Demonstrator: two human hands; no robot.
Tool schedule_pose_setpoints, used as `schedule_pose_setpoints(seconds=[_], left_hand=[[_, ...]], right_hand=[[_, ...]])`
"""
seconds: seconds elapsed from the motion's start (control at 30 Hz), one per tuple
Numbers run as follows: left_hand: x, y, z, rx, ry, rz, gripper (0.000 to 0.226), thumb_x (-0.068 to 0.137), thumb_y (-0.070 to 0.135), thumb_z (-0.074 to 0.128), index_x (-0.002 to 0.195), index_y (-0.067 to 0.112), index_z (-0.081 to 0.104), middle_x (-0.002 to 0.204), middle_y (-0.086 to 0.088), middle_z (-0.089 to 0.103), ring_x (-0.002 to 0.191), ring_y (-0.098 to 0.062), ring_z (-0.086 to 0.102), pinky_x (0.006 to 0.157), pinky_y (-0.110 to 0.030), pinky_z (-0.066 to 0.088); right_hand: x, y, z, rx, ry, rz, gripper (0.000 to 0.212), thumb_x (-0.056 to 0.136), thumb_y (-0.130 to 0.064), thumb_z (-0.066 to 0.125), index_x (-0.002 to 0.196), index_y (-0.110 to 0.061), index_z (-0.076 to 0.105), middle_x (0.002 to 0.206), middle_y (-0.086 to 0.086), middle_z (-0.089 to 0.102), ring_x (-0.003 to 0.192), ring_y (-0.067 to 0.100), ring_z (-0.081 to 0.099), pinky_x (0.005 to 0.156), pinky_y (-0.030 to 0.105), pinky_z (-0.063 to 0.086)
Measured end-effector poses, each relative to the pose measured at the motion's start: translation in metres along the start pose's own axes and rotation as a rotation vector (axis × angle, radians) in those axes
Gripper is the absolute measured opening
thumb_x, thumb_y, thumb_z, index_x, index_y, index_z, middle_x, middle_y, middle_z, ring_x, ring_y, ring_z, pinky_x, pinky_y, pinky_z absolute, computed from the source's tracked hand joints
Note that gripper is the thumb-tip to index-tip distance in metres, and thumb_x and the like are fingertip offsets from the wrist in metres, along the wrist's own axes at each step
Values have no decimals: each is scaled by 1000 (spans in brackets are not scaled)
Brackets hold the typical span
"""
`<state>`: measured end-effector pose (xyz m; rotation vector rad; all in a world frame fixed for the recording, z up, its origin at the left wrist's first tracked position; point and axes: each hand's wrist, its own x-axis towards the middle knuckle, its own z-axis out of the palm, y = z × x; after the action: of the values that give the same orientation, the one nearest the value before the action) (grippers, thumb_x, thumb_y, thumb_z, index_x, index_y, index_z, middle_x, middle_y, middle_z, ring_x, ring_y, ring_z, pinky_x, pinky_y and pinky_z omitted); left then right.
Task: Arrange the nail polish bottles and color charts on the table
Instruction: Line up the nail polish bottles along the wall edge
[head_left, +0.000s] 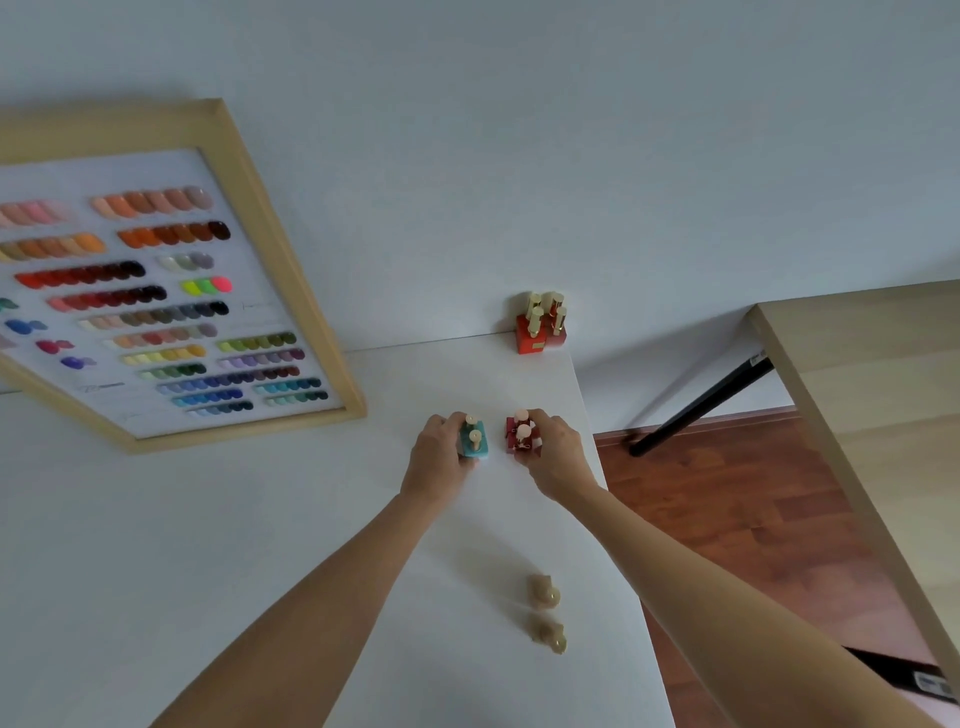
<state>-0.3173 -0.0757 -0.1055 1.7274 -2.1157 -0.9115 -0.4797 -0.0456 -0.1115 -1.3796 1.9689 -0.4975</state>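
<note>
My left hand (439, 457) grips two teal nail polish bottles (475, 441) with gold caps, standing on the white table (260, 519). Just to the right, my right hand (556, 452) grips two dark red bottles (522, 435). Several orange-red bottles (540, 325) with gold caps stand clustered at the table's far right corner against the wall. Two beige bottles (545, 613) stand near the right edge, closer to me. A wood-framed color chart (156, 301) with rows of painted nail swatches leans against the wall at the left.
The table's right edge (618, 519) drops to a reddish wooden floor (727, 519). A second light wood table (872, 389) with a black leg (696, 410) stands to the right. A white wall is behind.
</note>
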Motion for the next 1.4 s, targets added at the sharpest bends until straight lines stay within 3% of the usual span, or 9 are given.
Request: schedule_pose_setpoints(seconds=[0.37, 0.67, 0.73, 0.87, 0.9, 0.97, 1.13, 1.23, 1.4], left_hand=[[74, -2, -7, 4, 28, 43, 49, 78, 8, 73, 124, 12, 56, 107, -17, 59, 97, -29, 59, 79, -25, 43], [97, 5, 1, -40, 81, 47, 47, 79, 10, 73, 123, 13, 58, 100, -17, 60, 93, -30, 60, 77, -23, 41], [99, 8, 3, -69, 99, 32, 48, 78, 11, 74, 123, 12, 57, 102, -16, 59, 95, -30, 60, 79, -24, 43], [98, 16, 7, -140, 162, -17, 64, 68, 21, 84, 123, 12, 55, 108, -13, 57, 98, -24, 60, 83, -35, 55], [97, 18, 8, -155, 189, -31, 67, 66, 25, 85, 123, 12, 54, 109, -12, 57, 97, -24, 60, 82, -35, 55], [98, 23, 11, -171, 228, -67, 69, 65, 31, 86, 123, 11, 53, 110, -11, 56, 97, -24, 61, 81, -36, 56], [107, 29, 17, -210, 252, -124, 65, 64, 32, 86, 116, 7, 56, 109, -12, 57, 99, -28, 60, 83, -40, 55], [113, 29, 18, -219, 272, -127, 60, 62, 28, 87, 109, 6, 57, 106, -13, 58, 96, -27, 59, 81, -36, 51], [124, 32, 18, -225, 289, -137, 57, 62, 23, 88, 106, 4, 58, 105, -13, 59, 98, -29, 59, 83, -39, 52]], right_hand=[[80, -16, -4, 7, 49, -30, 50, 85, -11, 66, 131, -19, 47, 111, 13, 57, 100, 26, 55, 77, 25, 42], [95, -25, 0, 117, 156, -77, 42, 82, -1, 65, 122, -11, 56, 105, 14, 65, 94, 27, 62, 83, 34, 54], [94, -25, 2, 163, 201, -80, 38, 84, 3, 61, 119, -12, 57, 102, 12, 67, 93, 25, 62, 81, 29, 52], [88, -23, 5, 263, 292, -57, 28, 87, 1, 57, 110, -14, 59, 93, 3, 69, 82, 11, 61, 70, 6, 45], [87, -22, 6, 282, 322, -47, 24, 86, 1, 58, 105, -14, 58, 90, 1, 68, 79, 10, 60, 69, 7, 47], [84, -18, 6, 311, 405, -17, 21, 84, 0, 61, 97, -15, 54, 90, 1, 64, 77, 12, 59, 71, 24, 54], [91, -5, -9, 360, 530, 94, 48, 81, -1, 67, 118, -16, 40, 115, 6, 49, 80, 15, 54, 76, 32, 51], [102, 1, -19, 375, 483, 116, 64, 79, -5, 71, 130, -17, 35, 125, 8, 43, 79, 9, 52, 77, 26, 43], [115, 8, -24, 325, 379, 110, 72, 78, -12, 74, 138, -16, 33, 126, 7, 45, 84, 12, 55, 78, 20, 37]])
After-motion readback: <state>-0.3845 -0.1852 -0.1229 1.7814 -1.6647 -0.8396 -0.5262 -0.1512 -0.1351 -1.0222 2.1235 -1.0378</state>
